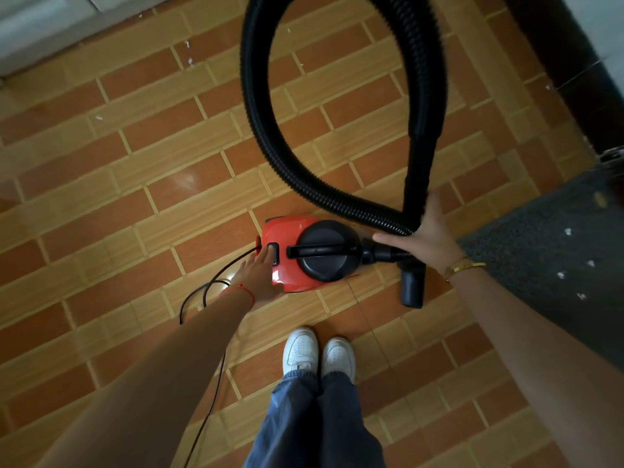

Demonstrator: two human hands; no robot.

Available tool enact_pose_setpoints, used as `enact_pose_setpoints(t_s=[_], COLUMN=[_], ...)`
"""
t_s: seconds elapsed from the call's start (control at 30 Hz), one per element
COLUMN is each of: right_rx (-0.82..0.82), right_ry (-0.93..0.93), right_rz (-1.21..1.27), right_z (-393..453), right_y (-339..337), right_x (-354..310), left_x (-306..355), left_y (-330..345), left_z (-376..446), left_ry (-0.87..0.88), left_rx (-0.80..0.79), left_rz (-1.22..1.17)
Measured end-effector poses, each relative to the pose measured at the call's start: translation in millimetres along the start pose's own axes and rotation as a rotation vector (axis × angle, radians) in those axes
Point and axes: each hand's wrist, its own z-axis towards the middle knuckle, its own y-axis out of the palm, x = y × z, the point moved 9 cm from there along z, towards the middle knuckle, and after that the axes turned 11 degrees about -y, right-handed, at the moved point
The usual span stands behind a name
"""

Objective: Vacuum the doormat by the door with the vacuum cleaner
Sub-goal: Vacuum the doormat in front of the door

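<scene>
A red canister vacuum cleaner (297,255) is seen standing on the brick-patterned tile floor (135,184), just ahead of a pair of white sneakers (319,352). The left hand (260,275) is laid flat on the rear of the red body, its fingers straight and together, with the fingertips (266,253) touching the black switch (274,254); nothing is gripped by it. A black power cord (202,292) is looped on the floor just beside that wrist.

The right hand (425,236) is held against the black corrugated hose (270,130) where its two runs meet; the thumb (388,238) is stretched beneath the hose and the fingers are hidden behind it, so the hose appears to be gripped. From the fingers the hose is arched high and away in a wide loop. A black nozzle (412,285) lies just below that hand, near the wrist. The grey doormat (540,251), flecked with white scraps, is spread to the right of the right hand, close beside the forearm.
</scene>
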Motion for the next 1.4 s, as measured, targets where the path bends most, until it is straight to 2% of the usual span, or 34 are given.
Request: enact_pose_setpoints(t_s=[0.13,0.2,0.4,0.6,0.8,0.97,1.07,1.17,1.23,1.33,1.4], right_rx=[-0.123,-0.093,0.093,0.050,0.097,0.076,0.043,0.013,-0.009,-0.027,-0.040], right_ry=[0.104,0.106,-0.041,-0.033,-0.007,0.050,0.087,0.109,0.104,0.115,0.136], right_rz=[0.040,0.047,-0.083,-0.165,-0.106,-0.069,-0.050,-0.057,-0.050,-0.032,-0.021], right_z=[-5.4,-1.4,11.1,-3.8,-20.5,-32.2,-42.9,-49.5,-51.8,-53.6,-55.0], right_y=[-10.9,-21.0,-46.3,-50.9,-66.8,-72.5,-69.0,-63.7,-58.3,-49.6,-42.7], right_x=[-11.4,-21.2,-70.9,-102.0,-135.8,-151.1,-152.5,-158.0,-164.5,-172.0,-172.1], left_x=[-2.9,-0.7,11.8,10.8,0.8,14.7,40.6,81.3,119.1,175.7,193.3], left_y=[-48.8,-72.5,-111.7,-135.5,-198.4,-266.3,-309.1,-342.8,-351.9,-335.8,-311.7], left_z=[-14.2,-23.9,-60.9,-114.9,-161.0,-205.0,-237.1,-262.6,-271.6,-270.6,-254.3], left_ry=[-0.074,-0.106,-0.092,-0.110,-0.155,-0.146,-0.058,0.096,0.232,0.378,0.342], left_rx=[0.112,0.153,0.212,0.202,0.302,0.453,0.592,0.745,0.747,0.599,0.452], left_rz=[-0.125,-0.147,-0.163,-0.177,-0.248,-0.338,-0.373,-0.265,-0.130,0.214,0.468])
